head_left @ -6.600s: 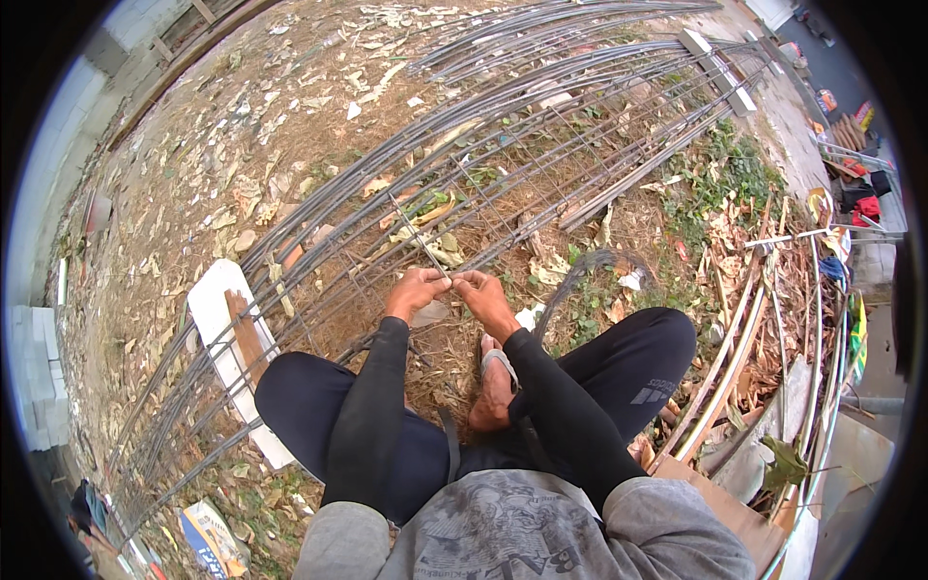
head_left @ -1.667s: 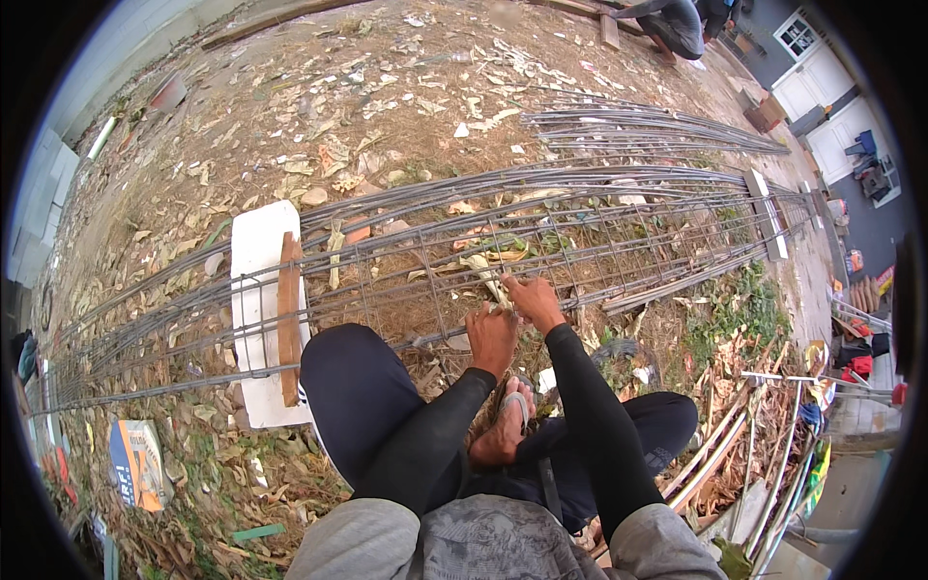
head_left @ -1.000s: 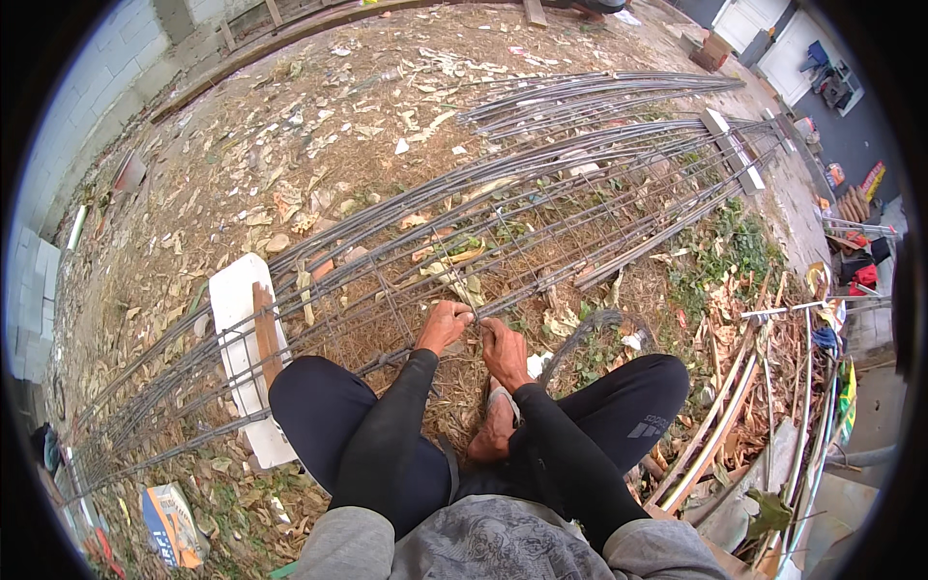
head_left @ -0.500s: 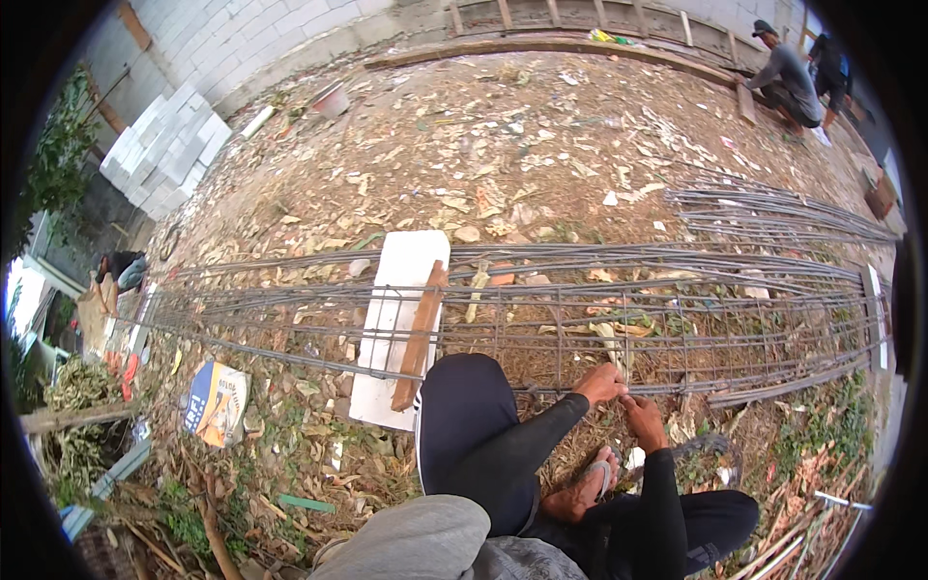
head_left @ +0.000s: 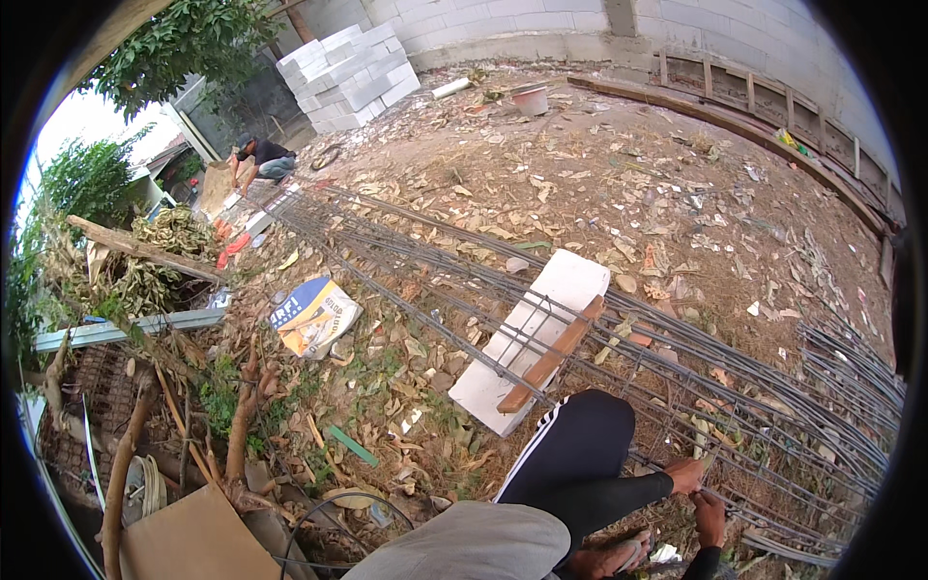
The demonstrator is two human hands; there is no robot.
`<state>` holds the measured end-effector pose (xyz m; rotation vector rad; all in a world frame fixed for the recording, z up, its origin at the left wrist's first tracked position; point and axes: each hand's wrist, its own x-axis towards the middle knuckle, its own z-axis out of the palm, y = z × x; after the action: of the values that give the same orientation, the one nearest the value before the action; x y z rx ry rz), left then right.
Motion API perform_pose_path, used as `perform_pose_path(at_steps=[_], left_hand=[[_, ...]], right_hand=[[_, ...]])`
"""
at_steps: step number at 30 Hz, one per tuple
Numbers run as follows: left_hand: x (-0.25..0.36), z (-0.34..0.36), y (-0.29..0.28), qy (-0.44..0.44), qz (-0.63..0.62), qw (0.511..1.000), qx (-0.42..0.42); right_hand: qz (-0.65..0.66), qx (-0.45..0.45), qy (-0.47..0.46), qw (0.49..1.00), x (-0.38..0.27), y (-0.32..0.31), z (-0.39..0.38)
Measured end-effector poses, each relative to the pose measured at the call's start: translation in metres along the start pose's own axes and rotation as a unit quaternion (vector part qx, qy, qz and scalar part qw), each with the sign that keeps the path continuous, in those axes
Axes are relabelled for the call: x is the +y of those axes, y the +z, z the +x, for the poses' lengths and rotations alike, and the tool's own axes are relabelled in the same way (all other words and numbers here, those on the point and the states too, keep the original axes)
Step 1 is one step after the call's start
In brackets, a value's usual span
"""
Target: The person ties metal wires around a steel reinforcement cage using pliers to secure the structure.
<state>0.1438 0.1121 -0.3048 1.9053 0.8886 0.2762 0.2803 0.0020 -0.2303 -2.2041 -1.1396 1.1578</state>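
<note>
The left hand (head_left: 687, 476) and the right hand (head_left: 711, 520) are meeting low on the right, at the near edge of a long rebar frame (head_left: 744, 375). Both are showing curled fingers, but how tightly they are closing, and on what, I cannot tell at this size. The view has been swinging left, so the hands are now sitting toward the right; they are still keeping to the near edge, and the work seems to be carrying on there rather than moving along the bars.

Just left of the hands, a bent knee (head_left: 585, 435) is crowding that edge, and a sandalled foot (head_left: 609, 559) is resting nearer still, making the near side tight. Crossing bars are leaving narrow gaps beyond the fingers. Farther left, a white board (head_left: 483, 389) is lying under the frame, with a brown wood strip (head_left: 552, 355) slanting along its right side.

A printed bag (head_left: 317, 317) is lying apart from the bars. At the frame's far left end, a crouching co-worker (head_left: 266, 159) is coming more fully into sight. Beyond the frame, leaf-strewn ground (head_left: 570, 193) is spreading toward a long timber (head_left: 715, 116), giving wider room than the near side.
</note>
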Motion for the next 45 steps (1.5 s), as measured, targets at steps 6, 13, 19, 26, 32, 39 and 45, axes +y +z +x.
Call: perform_pose_path(at_steps=[6,13,19,26,32,39,45], left_hand=[[-0.002,0.009,0.018,0.063,-0.053,0.996,0.041],[-0.005,0.008,0.024,0.02,-0.043,0.996,0.076],[-0.042,0.023,0.022,0.082,-0.119,0.988,0.057],[-0.03,0.022,0.05,0.028,-0.134,0.99,-0.026],[-0.05,0.023,0.038,0.022,-0.039,0.995,0.085],[0.016,-0.025,0.001,0.057,0.107,0.984,0.128],[0.004,-0.032,0.027,0.106,-0.145,0.938,0.296]], right_hand=[[0.087,-0.052,0.035,0.994,0.007,-0.011,-0.005],[0.09,-0.036,0.021,0.995,0.01,-0.004,0.004],[0.066,-0.023,-0.009,0.998,0.007,0.007,0.02],[0.381,-0.014,0.063,0.922,0.07,0.018,0.019],[0.148,0.02,0.011,0.989,-0.005,0.009,-0.005],[-0.084,0.279,-0.126,0.948,-0.118,-0.003,-0.055],[-0.177,0.069,-0.301,0.935,-0.196,0.086,-0.029]])
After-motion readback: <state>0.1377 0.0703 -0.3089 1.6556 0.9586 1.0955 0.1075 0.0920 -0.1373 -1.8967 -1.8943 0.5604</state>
